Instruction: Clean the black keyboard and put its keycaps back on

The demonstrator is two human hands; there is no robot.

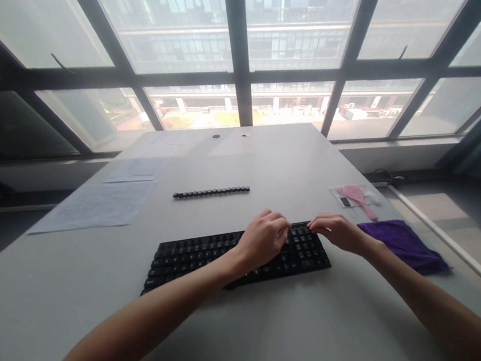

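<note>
A black keyboard lies at a slant on the white table. My left hand is over its right half, with thumb and fingers closed in a pinch near the back edge. At the back right corner of the keyboard, my right hand has its fingertips pressed together against the top edge. A thin pale line shows between the two sets of fingertips, too small to name. Behind the keyboard lies a row of black keycaps in a straight line. My left hand and forearm hide part of the keys.
On the right are a pink hairbrush, a clear plastic bag, a small black piece and a purple cloth. Paper sheets lie along the left side. Large windows stand beyond the table's far edge.
</note>
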